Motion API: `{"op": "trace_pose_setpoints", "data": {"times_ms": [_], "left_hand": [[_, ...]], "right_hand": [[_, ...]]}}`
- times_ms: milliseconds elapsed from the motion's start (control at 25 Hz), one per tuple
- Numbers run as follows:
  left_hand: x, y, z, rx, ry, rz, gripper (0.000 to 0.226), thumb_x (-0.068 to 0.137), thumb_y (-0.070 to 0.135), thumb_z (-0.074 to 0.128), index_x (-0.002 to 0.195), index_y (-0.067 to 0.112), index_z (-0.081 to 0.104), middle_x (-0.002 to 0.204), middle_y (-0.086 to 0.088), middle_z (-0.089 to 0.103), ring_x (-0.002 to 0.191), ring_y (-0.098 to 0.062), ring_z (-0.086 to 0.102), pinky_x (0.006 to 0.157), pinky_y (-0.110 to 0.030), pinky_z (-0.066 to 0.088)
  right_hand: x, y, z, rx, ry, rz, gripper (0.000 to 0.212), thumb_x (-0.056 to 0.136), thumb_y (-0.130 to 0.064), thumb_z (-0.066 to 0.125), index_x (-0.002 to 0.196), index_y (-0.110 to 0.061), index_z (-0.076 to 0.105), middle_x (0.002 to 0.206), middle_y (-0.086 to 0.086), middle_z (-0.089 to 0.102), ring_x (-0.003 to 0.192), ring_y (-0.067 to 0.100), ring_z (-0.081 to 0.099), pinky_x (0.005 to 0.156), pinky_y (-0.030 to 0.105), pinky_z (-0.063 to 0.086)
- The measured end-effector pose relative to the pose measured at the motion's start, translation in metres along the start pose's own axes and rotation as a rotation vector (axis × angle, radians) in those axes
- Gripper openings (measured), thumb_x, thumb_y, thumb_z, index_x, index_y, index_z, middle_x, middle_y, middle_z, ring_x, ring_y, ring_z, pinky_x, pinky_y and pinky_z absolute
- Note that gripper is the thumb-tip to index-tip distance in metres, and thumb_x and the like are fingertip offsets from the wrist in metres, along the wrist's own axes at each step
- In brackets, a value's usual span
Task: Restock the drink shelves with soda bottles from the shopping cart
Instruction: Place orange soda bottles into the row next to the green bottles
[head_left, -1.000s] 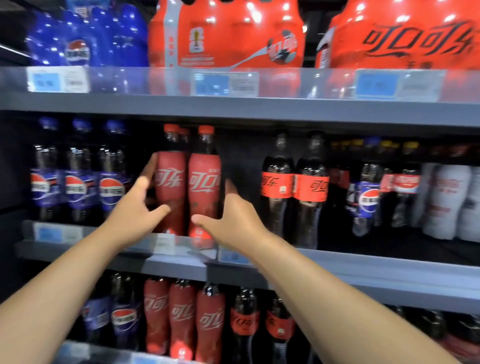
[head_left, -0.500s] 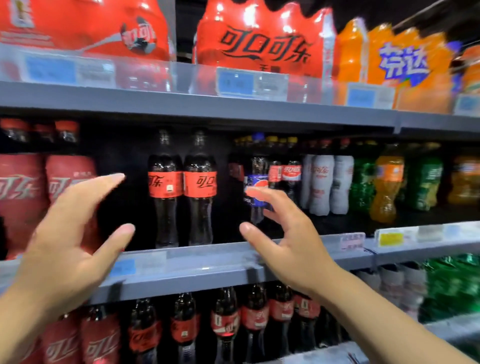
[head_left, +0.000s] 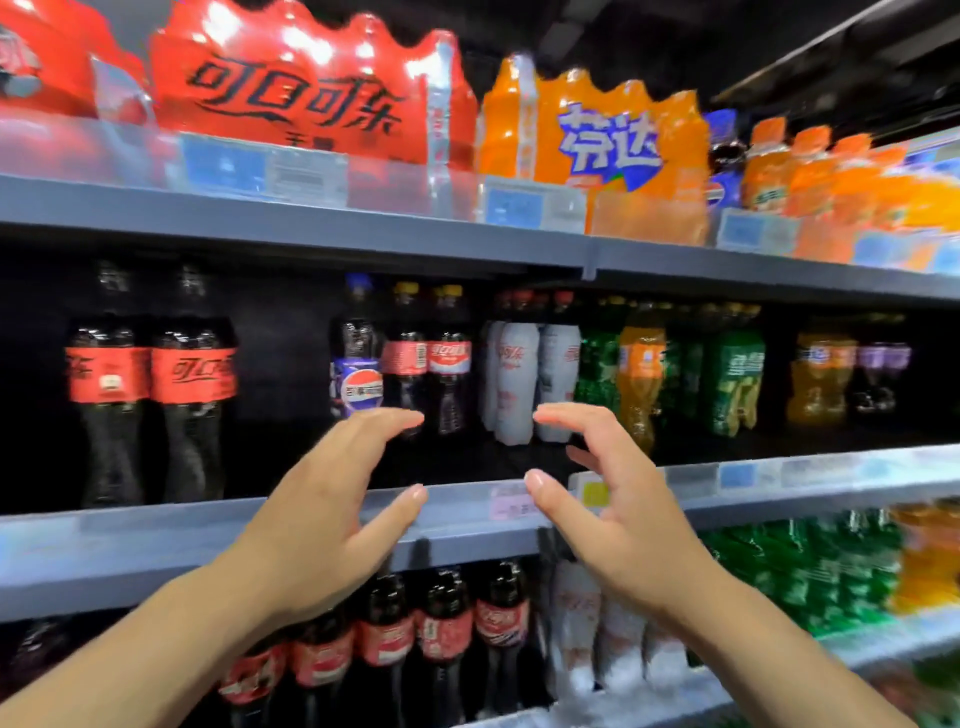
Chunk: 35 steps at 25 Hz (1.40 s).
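Both my hands are raised in front of the middle shelf (head_left: 156, 540), holding nothing. My left hand (head_left: 332, 499) has its fingers spread in a loose curve below a Pepsi bottle (head_left: 358, 358). My right hand (head_left: 608, 499) mirrors it, palm facing left, just below two white Coca-Cola bottles (head_left: 519, 374). Between the hands, further back, stand two small dark cola bottles with yellow caps (head_left: 436, 358). Two tall black-capped cola bottles (head_left: 150, 384) stand at the left of the same shelf. The shopping cart is out of view.
Green and orange soda bottles (head_left: 691, 374) fill the shelf's right side. The top shelf holds shrink-wrapped red cola packs (head_left: 296, 88) and an orange Fanta pack (head_left: 597, 130). The lower shelf (head_left: 883, 644) carries more cola, white and green bottles. A dark gap lies between the tall colas and the Pepsi bottle.
My view has swung right along the shelves, away from the red-wrapped cola bottles. Both hands moved right with it and now sit close together before the small colas and white bottles.
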<state>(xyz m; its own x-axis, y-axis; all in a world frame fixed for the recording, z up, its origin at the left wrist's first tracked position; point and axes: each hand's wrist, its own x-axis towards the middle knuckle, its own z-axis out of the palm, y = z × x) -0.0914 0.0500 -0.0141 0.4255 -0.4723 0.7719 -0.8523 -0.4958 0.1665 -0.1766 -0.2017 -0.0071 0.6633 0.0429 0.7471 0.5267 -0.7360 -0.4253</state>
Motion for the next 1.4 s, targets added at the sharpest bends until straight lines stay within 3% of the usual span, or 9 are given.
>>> {"op": "trace_pose_setpoints", "data": {"times_ms": [200,360,560,760,880,1000,1160,1280,1400], "left_hand": [[0.053,0.066,0.071,-0.049,-0.004,0.017,0.058,0.092,0.055,0.047,0.145,0.030,0.041,0.142,0.022,0.044,0.130,0.007,0.039,0.103,0.000,0.021],[0.092,0.101,0.125,-0.106,-0.005,-0.020,0.058,0.093,0.053,0.051,0.145,0.031,0.039,0.142,0.022,0.044,0.132,0.005,0.039,0.108,-0.018,0.035],[0.151,0.118,0.175,-0.140,-0.029,-0.100,0.058,0.090,0.042,0.063,0.140,0.020,0.044,0.138,0.003,0.053,0.127,-0.012,0.052,0.103,-0.028,0.041],[0.200,0.111,0.210,0.008,-0.024,-0.285,0.056,0.089,0.043,0.070,0.127,0.006,0.049,0.089,-0.001,0.062,0.079,-0.016,0.060,0.058,-0.023,0.039],[0.220,0.096,0.226,0.008,-0.093,-0.419,0.067,0.087,0.051,0.069,0.122,-0.004,0.057,0.102,-0.019,0.070,0.071,-0.017,0.062,0.048,-0.011,0.026],[0.240,0.082,0.238,-0.106,-0.085,-0.461,0.080,0.081,0.053,0.076,0.143,0.015,0.041,0.131,-0.008,0.060,0.083,-0.007,0.059,0.064,-0.013,0.041],[0.261,0.065,0.250,-0.262,-0.138,-0.354,0.099,0.079,0.048,0.080,0.151,0.043,0.012,0.150,-0.001,0.044,0.126,-0.024,0.055,0.104,-0.048,0.049],[0.275,0.053,0.257,-0.338,-0.134,-0.251,0.102,0.080,0.043,0.081,0.153,0.041,0.009,0.124,0.027,0.050,0.112,-0.010,0.060,0.097,-0.033,0.052],[0.293,0.048,0.265,-0.333,-0.134,-0.224,0.106,0.077,0.045,0.082,0.155,0.031,0.011,0.103,0.030,0.049,0.088,0.007,0.058,0.073,-0.010,0.045]], "right_hand": [[-0.012,0.055,-0.072,-0.035,-0.023,-0.015,0.046,0.095,-0.043,0.060,0.139,-0.034,0.048,0.139,-0.024,0.045,0.133,-0.008,0.041,0.103,0.003,0.030],[-0.020,0.102,-0.114,-0.073,-0.039,0.017,0.053,0.093,-0.054,0.055,0.141,-0.037,0.044,0.139,-0.026,0.043,0.133,-0.008,0.040,0.104,0.005,0.032],[-0.008,0.158,-0.145,-0.075,-0.051,0.073,0.051,0.097,-0.041,0.063,0.143,-0.032,0.043,0.138,-0.020,0.042,0.127,-0.012,0.039,0.106,0.015,0.034],[0.019,0.193,-0.145,-0.059,-0.023,0.074,0.055,0.096,-0.033,0.068,0.144,-0.028,0.042,0.135,-0.018,0.042,0.120,-0.012,0.037,0.103,0.015,0.034],[0.031,0.209,-0.139,-0.051,-0.020,0.104,0.060,0.095,-0.033,0.070,0.147,-0.025,0.040,0.137,-0.015,0.042,0.121,-0.008,0.037,0.105,0.020,0.036],[0.048,0.223,-0.135,-0.065,-0.044,0.166,0.061,0.093,-0.039,0.071,0.143,-0.026,0.039,0.132,-0.014,0.044,0.117,-0.001,0.041,0.097,0.018,0.038],[0.077,0.239,-0.134,-0.139,-0.057,0.314,0.056,0.088,-0.041,0.075,0.128,-0.017,0.045,0.112,0.004,0.061,0.096,0.018,0.063,0.075,0.031,0.055],[0.102,0.249,-0.133,-0.042,-0.030,0.343,0.076,0.085,-0.029,0.081,0.144,-0.022,0.035,0.125,0.002,0.059,0.109,0.020,0.061,0.089,0.038,0.058],[0.122,0.251,-0.129,0.238,-0.040,0.492,0.082,0.084,-0.013,0.081,0.147,-0.027,0.030,0.145,-0.001,0.044,0.132,0.022,0.047,0.093,0.026,0.055]]}}
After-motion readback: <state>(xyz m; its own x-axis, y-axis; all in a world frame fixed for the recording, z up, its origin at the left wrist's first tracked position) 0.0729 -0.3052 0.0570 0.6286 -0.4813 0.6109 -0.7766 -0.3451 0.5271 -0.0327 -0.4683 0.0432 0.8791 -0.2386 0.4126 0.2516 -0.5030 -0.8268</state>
